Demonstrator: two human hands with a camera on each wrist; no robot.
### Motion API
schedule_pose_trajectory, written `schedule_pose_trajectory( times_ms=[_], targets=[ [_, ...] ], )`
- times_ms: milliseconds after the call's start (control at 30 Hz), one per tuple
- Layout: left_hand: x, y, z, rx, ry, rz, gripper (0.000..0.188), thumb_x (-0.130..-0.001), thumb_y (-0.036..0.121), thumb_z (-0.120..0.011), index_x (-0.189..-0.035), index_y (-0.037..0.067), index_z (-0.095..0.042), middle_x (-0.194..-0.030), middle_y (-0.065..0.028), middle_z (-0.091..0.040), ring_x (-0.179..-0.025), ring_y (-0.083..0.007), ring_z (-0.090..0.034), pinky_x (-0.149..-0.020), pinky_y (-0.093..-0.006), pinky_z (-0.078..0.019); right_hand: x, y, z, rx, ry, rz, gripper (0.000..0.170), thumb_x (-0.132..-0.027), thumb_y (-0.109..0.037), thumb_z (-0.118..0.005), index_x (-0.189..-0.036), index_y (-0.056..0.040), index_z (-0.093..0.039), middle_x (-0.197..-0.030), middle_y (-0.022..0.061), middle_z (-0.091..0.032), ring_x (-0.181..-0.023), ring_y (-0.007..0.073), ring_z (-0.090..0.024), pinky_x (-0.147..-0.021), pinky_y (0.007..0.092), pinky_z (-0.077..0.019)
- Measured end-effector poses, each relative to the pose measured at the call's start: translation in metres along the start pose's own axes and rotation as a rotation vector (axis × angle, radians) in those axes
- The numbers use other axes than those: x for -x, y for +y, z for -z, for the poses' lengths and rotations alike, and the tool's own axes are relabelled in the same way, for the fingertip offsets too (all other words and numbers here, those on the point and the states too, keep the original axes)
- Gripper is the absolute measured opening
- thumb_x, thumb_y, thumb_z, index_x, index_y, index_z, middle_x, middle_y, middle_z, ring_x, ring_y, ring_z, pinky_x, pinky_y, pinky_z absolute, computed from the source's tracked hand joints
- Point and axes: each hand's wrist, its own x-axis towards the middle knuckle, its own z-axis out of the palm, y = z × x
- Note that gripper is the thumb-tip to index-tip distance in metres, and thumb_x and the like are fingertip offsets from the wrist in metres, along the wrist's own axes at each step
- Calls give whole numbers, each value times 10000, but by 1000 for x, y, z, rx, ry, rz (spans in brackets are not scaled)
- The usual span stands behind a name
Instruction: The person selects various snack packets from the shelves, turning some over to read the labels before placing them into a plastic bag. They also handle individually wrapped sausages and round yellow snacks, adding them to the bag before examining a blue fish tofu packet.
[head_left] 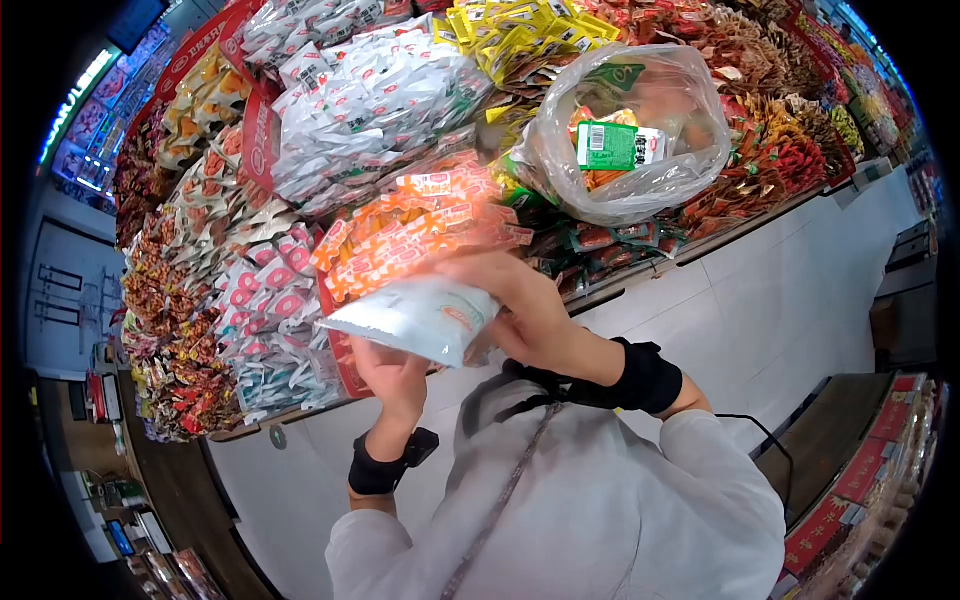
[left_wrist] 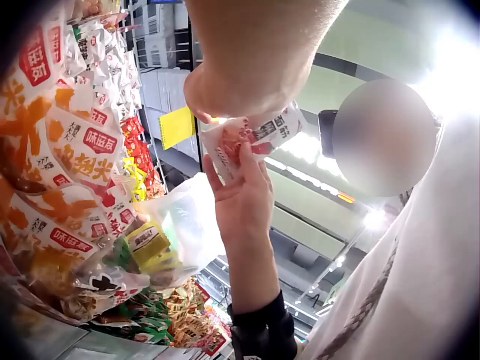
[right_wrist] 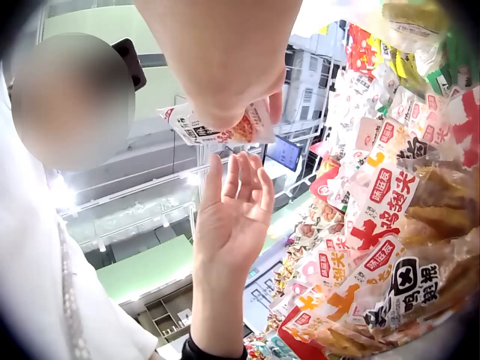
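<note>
Bagged: green-label snack pkt (head_left: pixel 607 147) + others in clear plastic bag (head_left: pixel 612 208)
Left: white snack pkt (head_left: pixel 415 310) not in bag; prob. part-way, total unclear
Pkt pos.: before chest, nr orange-white pkts (head_left: pixel 430 235)
R hand (head_left: pixel 520 305): pinching white pkt's end
L hand (right_wrist: pixel 232 225): fingers straight, just under it; contact can't tell

Heaped snack packets (head_left: pixel 380 130) lie on a display stand (head_left: pixel 260 142).
</note>
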Motion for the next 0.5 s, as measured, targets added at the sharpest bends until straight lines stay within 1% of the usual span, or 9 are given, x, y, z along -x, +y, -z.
schedule_pose_trajectory(
  times_ms=[33, 100, 167, 233, 267, 333, 433, 467, 500],
  targets=[
    [-4, -1, -5, 19, 0, -37, 482, -704, -99, -503, -1154, -34, -344, -1115, -172, -477, -983, -243, -507, -859, -348, -401, 4, -2, 3, -55, -45, -80, 495, -651, 36, -563, -1125, -63, -461, -1054, 120, -530, -917, 305, -535, -771, 367, -441],
    [-9, -3, -15, 57, 4, -105, 442, -743, -58, -514, -1151, -17, -347, -1117, -202, -479, -973, -263, -523, -841, -352, -424, 7, -3, 10, -83, -132, -82, 467, -667, 18, -573, -1116, -53, -463, -1009, 125, -546, -906, 295, -543, -756, 349, -447],
    [-6, 0, -21, 92, -149, -202, 315, -808, 53, -513, -1083, 9, -367, -1043, -224, -522, -970, -305, -529, -854, -395, -421, 13, -2, 13, -145, -197, -95, 457, -671, 18, -569, -1110, -53, -468, -993, 123, -552, -899, 295, -544, -751, 345, -447],
    [-9, -1, -25, 7, -268, -273, 257, -824, 92, -509, -1035, 27, -377, -957, -204, -558, -949, -313, -540, -850, -411, -423, 17, -4, 23, -177, -217, -171, 448, -676, -6, -595, -1105, -51, -473, -993, 129, -553, -882, 299, -545, -742, 349, -448],
    [-9, -10, -23, 104, -282, -242, 242, -823, 99, -527, -1003, 45, -375, -979, -223, -563, -993, -331, -520, -852, -434, -408, 17, -3, 27, -176, -232, -192, 450, -677, -12, -602, -1106, -50, -473, -997, 132, -551, -878, 300, -544, -743, 348, -448],
    [-9, -11, -31, 94, -256, -201, 231, -828, 108, -523, -987, 41, -371, -971, -226, -564, -977, -333, -529, -849, -435, -410, 14, -4, 39, -172, -247, -215, 465, -670, -56, -641, -1104, -55, -477, -1012, 125, -551, -877, 295, -545, -749, 342, -447],
    [-15, -10, -38, 98, -200, -141, 237, -835, 161, -520, -971, 51, -361, -943, -207, -562, -933, -325, -548, -835, -438, -425, 12, -2, 68, -24, -106, -150, 478, -660, -80, -658, -1102, -49, -478, -1022, 112, -552, -874, 286, -548, -745, 337, -449],
    [-20, -1, -43, 126, -186, -112, 228, -840, 183, -510, -971, 60, -370, -926, -193, -568, -927, -324, -550, -828, -446, -430, 11, -1, 88, 84, -51, -58, 475, -653, -92, -664, -1089, -38, -482, -1027, 114, -550, -876, 284, -545, -742, 341, -449],
    [-25, 6, -48, 156, -171, -86, 220, -845, 204, -499, -971, 69, -379, -909, -179, -573, -920, -323, -551, -822, -453, -435, 6, -4, 109, 149, 79, 52, 439, -658, -44, -629, -1073, -27, -486, -1007, 130, -553, -869, 289, -542, -738, 346, -449]
  ],
)
